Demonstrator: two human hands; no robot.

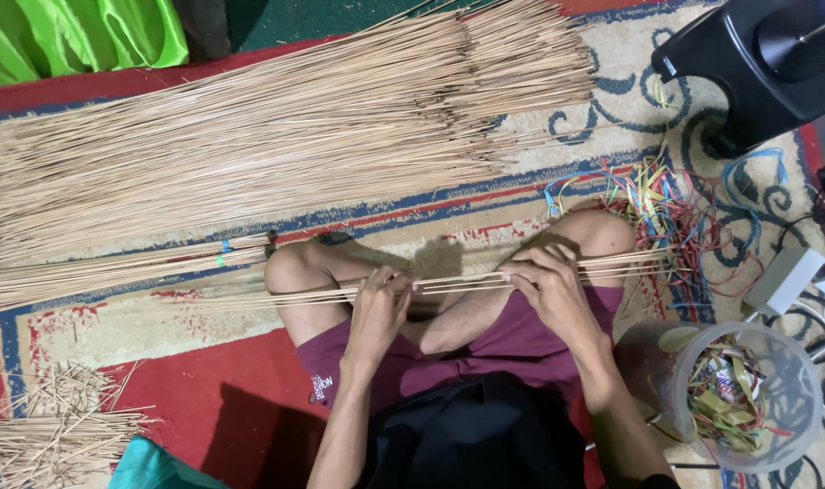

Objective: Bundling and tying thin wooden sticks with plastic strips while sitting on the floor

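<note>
Centrally, left hand (376,312) and right hand (548,290), each grip closed on thin sticks (457,282), level across knees for alignment; large stick pile (276,127) upper left.

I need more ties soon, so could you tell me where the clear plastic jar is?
The clear plastic jar lies at the lower right of the head view, beside the person's right knee.

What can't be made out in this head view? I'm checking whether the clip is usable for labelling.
- Thin sticks: their count is too fine to tell; the left hand and right hand cover parts of them.
- Big stick pile: cut off at the left edge.
- Clear plastic jar: cut off at the bottom edge; its colourful contents are too small to identify.
- Black stool: cut off at the top right edges.
</note>
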